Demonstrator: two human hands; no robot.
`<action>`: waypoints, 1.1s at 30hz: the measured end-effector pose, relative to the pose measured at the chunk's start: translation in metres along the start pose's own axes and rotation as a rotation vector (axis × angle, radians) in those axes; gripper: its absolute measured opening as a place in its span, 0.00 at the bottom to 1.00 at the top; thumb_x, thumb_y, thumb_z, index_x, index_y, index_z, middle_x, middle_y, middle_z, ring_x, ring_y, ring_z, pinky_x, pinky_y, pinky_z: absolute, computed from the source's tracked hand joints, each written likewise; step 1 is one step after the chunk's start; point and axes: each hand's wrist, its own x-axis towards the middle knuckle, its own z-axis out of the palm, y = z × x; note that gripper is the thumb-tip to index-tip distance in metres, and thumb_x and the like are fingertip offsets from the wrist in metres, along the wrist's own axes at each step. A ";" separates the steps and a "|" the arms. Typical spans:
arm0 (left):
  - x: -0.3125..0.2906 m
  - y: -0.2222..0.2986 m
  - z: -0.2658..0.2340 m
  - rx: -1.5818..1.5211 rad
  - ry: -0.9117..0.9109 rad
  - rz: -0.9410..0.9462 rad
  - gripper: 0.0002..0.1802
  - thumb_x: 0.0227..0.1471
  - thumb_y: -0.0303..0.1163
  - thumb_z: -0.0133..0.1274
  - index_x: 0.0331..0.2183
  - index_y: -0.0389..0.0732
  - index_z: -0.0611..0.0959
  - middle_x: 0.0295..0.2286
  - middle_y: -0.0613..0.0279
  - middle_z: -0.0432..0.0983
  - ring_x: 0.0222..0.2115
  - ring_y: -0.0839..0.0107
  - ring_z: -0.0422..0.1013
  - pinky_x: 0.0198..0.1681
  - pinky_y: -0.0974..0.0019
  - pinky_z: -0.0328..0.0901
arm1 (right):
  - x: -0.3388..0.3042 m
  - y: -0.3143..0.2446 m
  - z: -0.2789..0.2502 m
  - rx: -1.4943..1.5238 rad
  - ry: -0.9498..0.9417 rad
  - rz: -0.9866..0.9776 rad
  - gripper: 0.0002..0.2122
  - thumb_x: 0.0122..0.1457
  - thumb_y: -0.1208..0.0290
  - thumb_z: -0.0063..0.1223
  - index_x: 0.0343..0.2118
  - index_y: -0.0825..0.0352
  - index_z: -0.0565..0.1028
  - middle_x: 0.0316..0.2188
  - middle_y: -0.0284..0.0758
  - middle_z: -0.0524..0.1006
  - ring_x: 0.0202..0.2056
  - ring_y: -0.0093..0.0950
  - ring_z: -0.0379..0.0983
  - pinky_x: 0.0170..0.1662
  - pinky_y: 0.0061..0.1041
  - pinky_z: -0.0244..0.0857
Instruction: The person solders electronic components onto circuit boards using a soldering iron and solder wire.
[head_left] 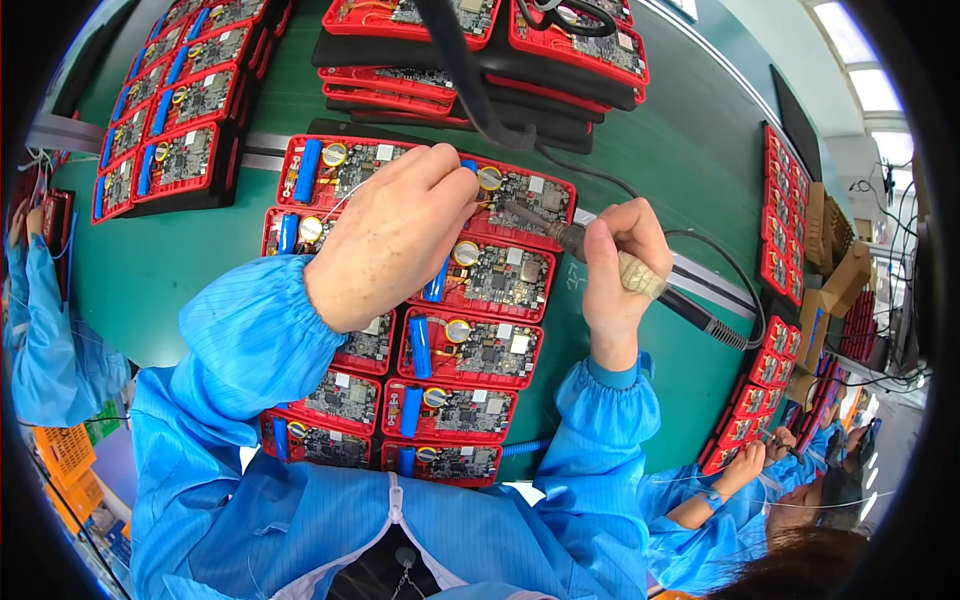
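Observation:
My right hand (622,265) grips a soldering iron (571,238) with a pale sleeve on its handle. The iron's tip points left, over the circuit board in the upper right red casing (565,195). My left hand (400,225) is closed, thumb and fingers pinched near that board's yellow-wrapped coin cell (489,178). A thin silvery strand, which looks like solder wire (345,200), runs out behind this hand; the pinch itself is hidden. Below lie two columns of red casings (497,280), each with a circuit board, a blue cylindrical battery (420,348) and a coin cell; my left hand and sleeve cover several.
Stacked red casings on black trays stand far left (190,155) and at the back (420,90). Black-handled scissors (570,15) lie on the back stack. A dark arm (465,75) hangs overhead. The iron's cable (745,270) loops right. Co-workers' hands (740,468) show lower right.

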 end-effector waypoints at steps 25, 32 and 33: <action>-0.017 0.013 -0.064 -0.014 0.216 -0.036 0.08 0.42 0.16 0.56 0.28 0.34 0.75 0.28 0.54 0.69 0.28 0.57 0.69 0.30 0.65 0.65 | -0.021 -0.046 -0.033 0.060 0.147 -0.079 0.07 0.55 0.76 0.50 0.23 0.67 0.66 0.19 0.27 0.66 0.21 0.15 0.59 0.25 0.17 0.52; -0.075 0.017 -0.093 -0.065 0.411 -0.121 0.07 0.40 0.15 0.55 0.25 0.35 0.75 0.25 0.54 0.68 0.27 0.57 0.69 0.29 0.62 0.64 | -0.041 -0.111 -0.055 0.310 0.257 -0.148 0.11 0.55 0.67 0.51 0.23 0.65 0.63 0.19 0.31 0.66 0.19 0.17 0.57 0.21 0.16 0.51; -0.083 0.019 -0.097 -0.074 0.416 -0.109 0.07 0.42 0.16 0.55 0.26 0.35 0.75 0.25 0.55 0.69 0.26 0.58 0.69 0.28 0.63 0.63 | -0.044 -0.126 -0.059 0.419 0.259 -0.122 0.09 0.55 0.69 0.50 0.23 0.66 0.64 0.21 0.32 0.68 0.18 0.16 0.58 0.20 0.15 0.52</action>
